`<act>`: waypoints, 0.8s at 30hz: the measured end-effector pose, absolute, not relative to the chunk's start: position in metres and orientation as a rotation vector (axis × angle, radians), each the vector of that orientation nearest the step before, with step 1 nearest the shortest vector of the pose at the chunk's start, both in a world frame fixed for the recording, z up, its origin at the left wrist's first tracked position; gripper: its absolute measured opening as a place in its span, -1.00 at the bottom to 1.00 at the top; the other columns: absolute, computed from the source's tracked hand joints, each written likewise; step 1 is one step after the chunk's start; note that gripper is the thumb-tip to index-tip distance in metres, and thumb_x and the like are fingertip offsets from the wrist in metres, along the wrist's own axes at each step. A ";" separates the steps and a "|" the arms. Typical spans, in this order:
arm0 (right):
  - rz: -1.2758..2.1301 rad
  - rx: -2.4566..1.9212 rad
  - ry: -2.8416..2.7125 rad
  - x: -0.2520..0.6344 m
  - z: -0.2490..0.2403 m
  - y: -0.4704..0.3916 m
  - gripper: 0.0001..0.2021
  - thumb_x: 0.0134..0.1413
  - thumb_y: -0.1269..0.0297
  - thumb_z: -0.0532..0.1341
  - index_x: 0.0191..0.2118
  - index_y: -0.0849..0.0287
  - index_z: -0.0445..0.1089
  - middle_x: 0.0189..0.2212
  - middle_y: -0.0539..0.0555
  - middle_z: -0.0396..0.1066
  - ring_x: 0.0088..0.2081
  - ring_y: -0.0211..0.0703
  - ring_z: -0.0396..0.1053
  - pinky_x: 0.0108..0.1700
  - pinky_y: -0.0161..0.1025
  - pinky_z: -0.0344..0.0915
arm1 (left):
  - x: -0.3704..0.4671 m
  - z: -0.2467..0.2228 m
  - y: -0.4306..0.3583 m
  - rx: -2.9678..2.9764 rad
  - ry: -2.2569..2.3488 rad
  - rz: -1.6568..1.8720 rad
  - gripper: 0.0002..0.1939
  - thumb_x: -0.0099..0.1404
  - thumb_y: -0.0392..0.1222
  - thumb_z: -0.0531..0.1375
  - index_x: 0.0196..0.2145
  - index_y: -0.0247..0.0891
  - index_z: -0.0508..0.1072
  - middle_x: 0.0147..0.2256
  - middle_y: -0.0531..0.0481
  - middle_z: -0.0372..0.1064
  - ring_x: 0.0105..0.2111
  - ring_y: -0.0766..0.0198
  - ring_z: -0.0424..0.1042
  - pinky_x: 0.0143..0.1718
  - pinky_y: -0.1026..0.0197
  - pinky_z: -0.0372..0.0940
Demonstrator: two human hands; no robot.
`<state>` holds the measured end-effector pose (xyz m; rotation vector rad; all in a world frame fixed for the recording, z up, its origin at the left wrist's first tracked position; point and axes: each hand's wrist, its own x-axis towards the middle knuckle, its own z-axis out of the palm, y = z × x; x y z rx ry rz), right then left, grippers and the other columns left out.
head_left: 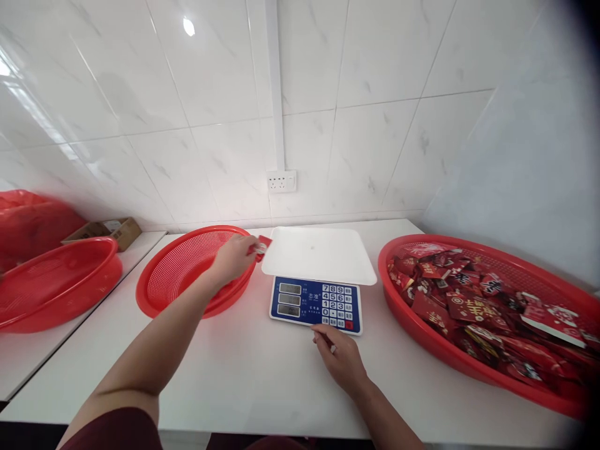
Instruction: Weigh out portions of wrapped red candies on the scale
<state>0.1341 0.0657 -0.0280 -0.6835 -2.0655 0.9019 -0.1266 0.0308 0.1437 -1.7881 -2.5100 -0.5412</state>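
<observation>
My left hand [233,257] pinches a small red packet [262,248] by the left edge of the white weighing pan [323,253]. Behind that hand is a round red mesh basket [162,275], which looks bare inside where I can see it. Below the pan lies the scale's blue keypad panel [314,304], with number keys and small displays. My right hand [340,359] is at the panel's front edge, fingers curled together. A small pale spot shows among them; whether they hold anything I cannot make out.
A large red basket [391,294] at the right holds many red snack packets [475,309]. Farther left are another red basket [105,269], a cardboard box [126,234] and a red plastic bag [37,222]. A socket [281,181] is on the tiled wall above the white table [244,387].
</observation>
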 end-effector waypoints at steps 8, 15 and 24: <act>0.800 -0.712 -2.093 0.134 -0.019 0.061 -0.76 0.12 0.35 0.03 -0.20 0.11 0.43 -0.38 0.04 0.51 -0.41 -0.22 0.44 -0.40 -0.31 0.40 | -0.149 0.122 -0.032 -1.605 -2.482 -0.417 -0.51 0.27 0.03 -0.01 0.09 -0.24 0.25 0.15 -0.26 0.14 0.15 -0.14 0.09 0.08 -0.18 0.05; 0.344 -0.912 -2.024 0.195 0.031 0.090 -0.75 0.14 0.30 0.07 -0.12 0.16 0.41 -0.22 0.13 0.49 -0.25 -0.16 0.44 -0.18 -0.22 0.38 | -0.069 0.134 -0.026 -2.077 -2.182 -1.327 -0.67 0.22 0.05 0.12 -0.10 -0.07 0.42 -0.10 -0.03 0.43 -0.05 0.05 0.38 -0.09 0.07 0.31; 0.445 -1.662 -2.013 0.235 0.092 0.168 -0.66 0.10 0.11 0.10 -0.12 0.20 0.44 -0.24 0.13 0.51 -0.24 -0.06 0.45 -0.23 -0.23 0.33 | -0.039 0.135 0.001 -2.657 -1.981 -2.210 -0.78 0.20 0.00 0.17 -0.33 -0.17 0.47 -0.49 0.01 0.36 -0.45 0.27 0.33 -0.44 0.25 0.27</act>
